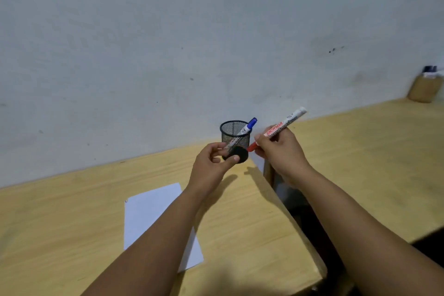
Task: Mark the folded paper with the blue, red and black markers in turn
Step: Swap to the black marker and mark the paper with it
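Observation:
The folded white paper [153, 211] lies flat on the wooden table [72, 211], partly under my left forearm. A black mesh pen cup [234, 131] stands at the table's back right corner, and the blue marker [249, 125] leans inside it. My right hand [278, 151] grips the red marker [286, 122], its red end pointing at the cup's base. My left hand [211, 166] is just in front of the cup, fingers pinched on a black round-ended thing [240, 152]. It looks like the black marker seen end-on, but blur hides its body.
A dark gap [300, 199] separates this table from a second wooden table [372, 151] on the right. A tan pen holder [424, 90] with dark pens stands at that table's far end. A grey wall [168, 43] runs behind both tables.

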